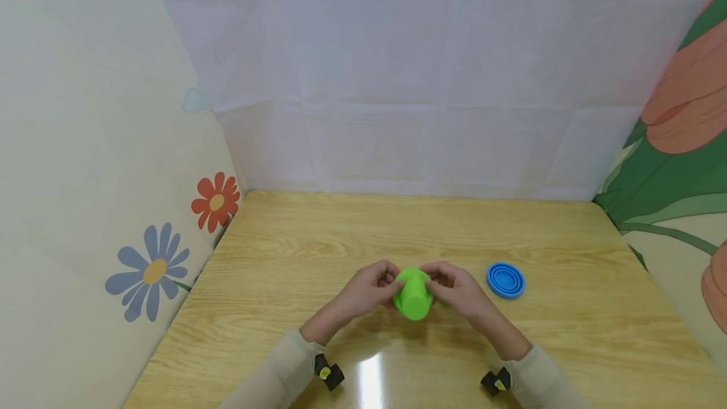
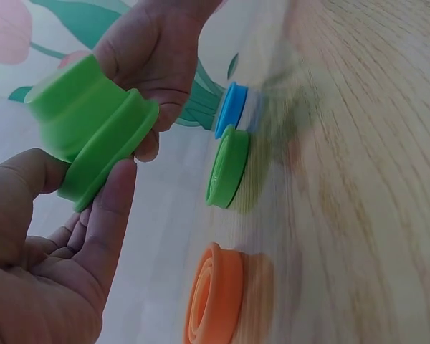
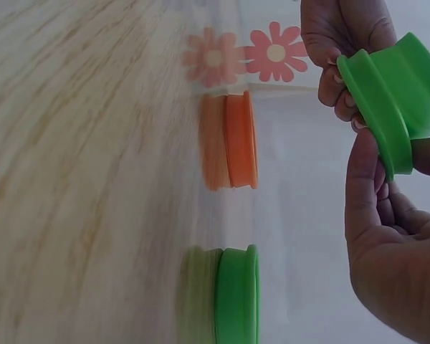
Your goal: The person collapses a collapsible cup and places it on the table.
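Both hands hold a green collapsible silicone cup point(image 1: 415, 302) above the table, its narrow end towards the wearer and its stepped wall partly extended. The left hand point(image 1: 366, 289) pinches the wide rim between thumb and fingers from the left. On the opposite side, the right hand point(image 1: 457, 289) pinches the same rim. In the left wrist view, the cup point(image 2: 93, 136) is tilted and clear of the tabletop. A flattened blue collapsible cup point(image 1: 505, 280) lies to the right of the right hand.
Wrist views show a flattened orange cup point(image 3: 241, 140) and another flattened green cup point(image 2: 228, 168) on the wooden table point(image 1: 318, 226); neither is visible in the head view. White cloth point(image 1: 363, 81) hangs behind the table, with flower-printed panels point(image 1: 153, 270) at its sides.
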A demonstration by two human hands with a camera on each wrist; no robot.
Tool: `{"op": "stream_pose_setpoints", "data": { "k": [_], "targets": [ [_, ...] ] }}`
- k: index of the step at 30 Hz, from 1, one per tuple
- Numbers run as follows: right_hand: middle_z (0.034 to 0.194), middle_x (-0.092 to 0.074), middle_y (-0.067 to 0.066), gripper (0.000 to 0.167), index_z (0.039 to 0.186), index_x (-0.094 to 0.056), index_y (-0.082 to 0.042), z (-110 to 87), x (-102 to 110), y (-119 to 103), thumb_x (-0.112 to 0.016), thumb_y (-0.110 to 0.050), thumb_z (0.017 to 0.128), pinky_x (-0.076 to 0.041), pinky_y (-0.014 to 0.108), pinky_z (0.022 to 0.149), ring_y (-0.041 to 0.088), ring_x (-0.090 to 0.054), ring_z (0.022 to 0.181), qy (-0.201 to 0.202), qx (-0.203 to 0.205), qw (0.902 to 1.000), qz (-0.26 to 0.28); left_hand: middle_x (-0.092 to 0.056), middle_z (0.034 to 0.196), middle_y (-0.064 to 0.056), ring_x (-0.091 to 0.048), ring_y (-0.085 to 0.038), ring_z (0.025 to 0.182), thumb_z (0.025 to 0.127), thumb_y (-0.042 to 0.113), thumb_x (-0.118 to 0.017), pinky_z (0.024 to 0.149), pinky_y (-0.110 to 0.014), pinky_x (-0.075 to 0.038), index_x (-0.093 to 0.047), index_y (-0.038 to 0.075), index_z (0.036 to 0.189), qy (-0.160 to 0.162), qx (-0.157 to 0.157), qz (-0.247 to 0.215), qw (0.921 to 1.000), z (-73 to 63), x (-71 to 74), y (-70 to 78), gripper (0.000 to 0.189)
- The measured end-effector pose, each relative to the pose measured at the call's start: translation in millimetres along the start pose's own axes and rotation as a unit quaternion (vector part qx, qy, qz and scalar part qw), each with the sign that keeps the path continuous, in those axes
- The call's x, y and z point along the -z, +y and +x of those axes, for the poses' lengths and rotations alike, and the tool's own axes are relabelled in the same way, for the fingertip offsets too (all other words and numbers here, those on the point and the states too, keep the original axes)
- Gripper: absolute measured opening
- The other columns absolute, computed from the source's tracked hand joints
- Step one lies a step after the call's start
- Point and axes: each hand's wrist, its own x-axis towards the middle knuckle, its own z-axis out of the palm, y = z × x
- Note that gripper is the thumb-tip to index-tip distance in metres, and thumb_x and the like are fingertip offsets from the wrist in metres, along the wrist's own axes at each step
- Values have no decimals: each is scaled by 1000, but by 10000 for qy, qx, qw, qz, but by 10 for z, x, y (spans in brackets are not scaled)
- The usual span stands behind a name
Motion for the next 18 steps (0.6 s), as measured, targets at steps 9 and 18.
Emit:
{"op": "stream_pose_setpoints", "data": {
  "k": [9,18],
  "targets": [
    [112,-68,17,30,127,-62,4,4,-24,-26,-62,-8,99,-56,28,82,22,-62,101,55,37,9997,-235,-62,94,-10,-63,-17,79,96,6,-62,69,-36,-64,-59,-4,112,-50,-226,286,9993,4,-6,6,20],
    [111,-67,20,28,126,-62,6,21,-66,-27,-58,-4,100,-59,33,71,22,-61,98,224,157,9993,-250,-66,92,-9,-66,-16,76,97,6,-56,68,-37,-64,-61,-4,115,41,-236,320,9992,15,-17,5,21]
  ]
}}
